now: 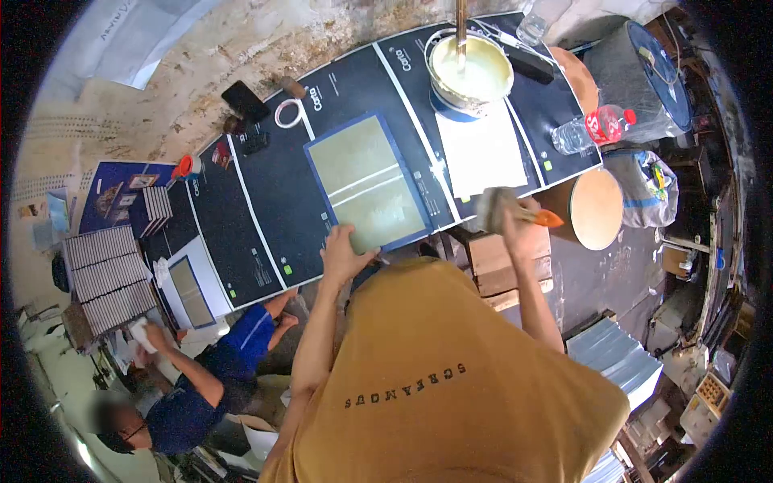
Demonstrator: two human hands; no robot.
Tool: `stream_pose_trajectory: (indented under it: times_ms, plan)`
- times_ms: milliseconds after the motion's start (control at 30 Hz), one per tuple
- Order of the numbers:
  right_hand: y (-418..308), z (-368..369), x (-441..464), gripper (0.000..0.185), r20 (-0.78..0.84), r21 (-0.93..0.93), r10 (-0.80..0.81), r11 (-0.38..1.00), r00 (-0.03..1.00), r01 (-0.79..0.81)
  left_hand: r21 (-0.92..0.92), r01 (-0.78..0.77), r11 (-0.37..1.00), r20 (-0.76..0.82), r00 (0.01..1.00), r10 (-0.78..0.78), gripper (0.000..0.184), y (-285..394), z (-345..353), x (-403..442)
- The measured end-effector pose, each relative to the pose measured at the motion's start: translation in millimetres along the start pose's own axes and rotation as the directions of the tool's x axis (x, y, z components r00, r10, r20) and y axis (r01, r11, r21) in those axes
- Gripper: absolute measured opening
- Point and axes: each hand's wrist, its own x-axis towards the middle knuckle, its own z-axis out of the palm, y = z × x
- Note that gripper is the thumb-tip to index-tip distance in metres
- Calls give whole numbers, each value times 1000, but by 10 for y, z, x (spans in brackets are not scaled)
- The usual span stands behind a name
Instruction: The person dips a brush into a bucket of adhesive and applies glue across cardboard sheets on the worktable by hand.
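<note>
Blue-bordered panel (370, 179), pale-faced, one: we find it at the centre of the frame, flat on the black tabletop (270, 197). Its lower left corner lies under the left hand (348, 251), which we note as unclenched, thumb apart from the fingers.

Broad brush (493, 212), orange-tipped, one: we record it in the right hand (519, 229), closed around the handle, right of the panel and apart from it, bristles toward the left.

Tub of pale paste (471, 76), one, top centre-right, with one stick (461, 24) standing in it; white sheet (483, 161), one, just below.

Tape roll (288, 113), one, upper left of the panel. Red-labelled bottle (592, 130), one, upper right.

Second bordered panel (190, 291), one, on white paper at left. At lower left we list one co-worker (185, 406), holding something white.
</note>
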Motion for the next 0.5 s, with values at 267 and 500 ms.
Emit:
stream_pose_trajectory:
  times_ms: [267,500]
  plan:
    - [-48,-273,25,22,-422,179,128,982,898,-56,-361,161,918,-204,947,-246,55,-745,-56,1042]
    - [-598,126,-498,28,-279,259,125,965,952,-50,-306,239,921,-180,936,-303,43,-693,-187,1191]
